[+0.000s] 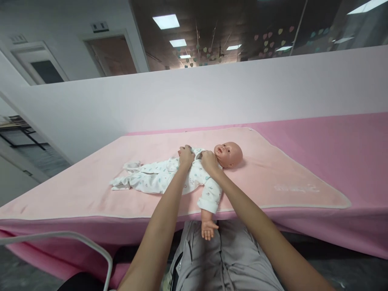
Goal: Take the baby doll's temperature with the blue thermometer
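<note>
A baby doll (233,152) lies on its back in a white printed romper (151,176), its bald head to the right and its covered feet to the left. My left hand (186,157) is closed on the romper at the far side of the chest; its fingertips are partly hidden. Near the doll's neck, my right hand (210,162) grips the front edge of the romper with curled fingers. The doll's near arm (207,227) sticks out of a cuffed sleeve and hangs over the table's front edge toward my lap.
Under the doll spreads a light peach mat (273,173) on a pink-covered table (342,161). A white partition (194,101) with glass above it stands behind. At lower left, a pale curved metal rail (72,235) stands close to the table edge.
</note>
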Demonstrator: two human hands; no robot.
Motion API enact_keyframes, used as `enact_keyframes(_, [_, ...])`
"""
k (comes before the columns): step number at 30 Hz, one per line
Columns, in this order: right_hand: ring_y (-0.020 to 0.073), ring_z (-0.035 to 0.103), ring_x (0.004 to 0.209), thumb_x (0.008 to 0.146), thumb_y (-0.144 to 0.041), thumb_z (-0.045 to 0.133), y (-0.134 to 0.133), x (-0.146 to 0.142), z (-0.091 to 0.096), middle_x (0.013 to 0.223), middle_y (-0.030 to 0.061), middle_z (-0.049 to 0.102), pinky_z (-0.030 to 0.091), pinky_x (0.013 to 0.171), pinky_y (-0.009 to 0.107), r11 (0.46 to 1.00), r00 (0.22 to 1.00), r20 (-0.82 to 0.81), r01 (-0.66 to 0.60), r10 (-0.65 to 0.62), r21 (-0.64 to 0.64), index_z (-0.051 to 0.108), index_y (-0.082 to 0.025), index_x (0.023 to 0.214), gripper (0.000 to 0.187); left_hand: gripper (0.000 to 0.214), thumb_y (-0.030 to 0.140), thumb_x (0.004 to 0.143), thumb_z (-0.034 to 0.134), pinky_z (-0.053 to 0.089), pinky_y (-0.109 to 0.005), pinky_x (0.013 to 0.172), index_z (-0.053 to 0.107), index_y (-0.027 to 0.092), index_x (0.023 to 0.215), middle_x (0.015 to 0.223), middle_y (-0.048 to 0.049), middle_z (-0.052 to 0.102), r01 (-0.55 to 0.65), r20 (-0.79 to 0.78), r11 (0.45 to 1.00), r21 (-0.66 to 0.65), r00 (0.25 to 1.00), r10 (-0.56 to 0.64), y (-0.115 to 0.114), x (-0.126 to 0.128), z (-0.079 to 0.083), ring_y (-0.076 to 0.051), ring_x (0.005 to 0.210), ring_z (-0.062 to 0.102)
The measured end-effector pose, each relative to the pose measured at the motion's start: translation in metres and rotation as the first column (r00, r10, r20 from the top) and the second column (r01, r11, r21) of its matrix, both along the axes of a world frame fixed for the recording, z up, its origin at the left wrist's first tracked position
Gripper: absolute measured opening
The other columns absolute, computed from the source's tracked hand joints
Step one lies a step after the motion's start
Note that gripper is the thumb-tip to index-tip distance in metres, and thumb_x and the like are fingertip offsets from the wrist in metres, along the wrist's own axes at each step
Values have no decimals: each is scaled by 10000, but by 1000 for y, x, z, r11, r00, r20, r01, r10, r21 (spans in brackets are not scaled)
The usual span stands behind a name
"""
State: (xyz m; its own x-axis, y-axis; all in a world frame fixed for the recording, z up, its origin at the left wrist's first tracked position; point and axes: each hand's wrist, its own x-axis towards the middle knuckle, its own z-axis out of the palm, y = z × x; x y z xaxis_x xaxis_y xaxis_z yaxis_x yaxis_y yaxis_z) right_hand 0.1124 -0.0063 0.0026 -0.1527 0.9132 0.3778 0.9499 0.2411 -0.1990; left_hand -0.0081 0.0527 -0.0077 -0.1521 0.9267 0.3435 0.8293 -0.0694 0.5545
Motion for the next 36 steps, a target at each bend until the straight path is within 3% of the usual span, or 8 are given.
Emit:
enact_keyframes(3, [197, 594, 926, 809, -49, 374, 1, 1, -1, 997, 133, 649, 430, 769, 252, 1000, 999, -32, -17, 17, 25, 640, -104, 939, 301, 411, 159, 812, 418, 357, -398, 905, 476, 257, 1207, 1302, -120, 439, 47, -402, 997, 54, 915, -22, 12, 3, 3, -251, 1181, 426])
enact_keyframes(6, [198, 593, 924, 813, -48, 368, 2, 1, -1, 1001, 134, 645, 433, 768, 258, 1000, 999, -31, -24, 25, 11, 636, -101, 934, 299, 367, 109, 829, 350, 270, -440, 966, 566, 244, 1095, 1125, -110, 576, 103, -605, 994, -47, 788, -110, 24, 5, 6, -232, 1125, 465])
enact_keyframes(10, [194, 590, 920, 821, -42, 348, 1, 1, -2, 996, 141, 639, 435, 766, 258, 999, 999, -28, -27, 27, 17, 631, -103, 941, 314, 304, 95, 804, 364, 311, -419, 879, 629, 155, 940, 979, -166, 603, 105, -631, 992, -62, 766, -121, 22, 5, 10, -268, 1030, 504])
enact_keyframes(16, [209, 575, 950, 824, -28, 331, -7, 0, 0, 1001, 151, 620, 431, 776, 263, 1000, 999, -39, -12, 13, 24, 587, -106, 936, 291, 291, 149, 808, 358, 303, -401, 879, 606, 153, 958, 1070, -171, 560, 141, -643, 977, 162, 766, -4, -9, -1, 15, -288, 1073, 455])
enact_keyframes(22, [198, 574, 916, 838, -1, 272, -15, -1, 3, 966, 129, 630, 417, 742, 264, 998, 996, -66, 58, -55, 33, 381, -114, 1191, 386, 259, 276, 788, 430, 374, -354, 745, 535, 174, 1002, 908, -130, 645, 57, -592, 997, -58, 802, -80, -17, -5, 18, -279, 903, 587])
enact_keyframes(26, [206, 567, 905, 855, -46, 294, -18, 0, 3, 970, 124, 623, 411, 755, 280, 999, 999, 50, 6, -9, 54, 507, -147, 1045, 303, 316, 395, 778, 449, 382, -346, 731, 519, 175, 993, 928, -137, 655, 102, -565, 993, -53, 817, -114, -24, -7, 20, -295, 909, 595])
enact_keyframes(32, [245, 513, 952, 834, -54, 328, -38, 10, -9, 953, 167, 599, 377, 845, 350, 988, 978, 200, -89, 63, 123, 564, -99, 955, 269, 284, 342, 761, 442, 377, -354, 757, 536, 190, 982, 971, -121, 655, 90, -544, 994, -65, 832, -111, -29, -4, 22, -293, 953, 581])
enact_keyframes(36, [267, 428, 1119, 851, -82, 325, -57, 24, -15, 1155, 202, 529, 317, 939, 377, 963, 968, 241, -133, 75, 234, 540, -64, 1085, 318, 287, 356, 768, 430, 376, -367, 756, 550, 182, 963, 950, -132, 654, 78, -538, 995, -62, 837, -99, -27, -2, 22, -304, 950, 577])
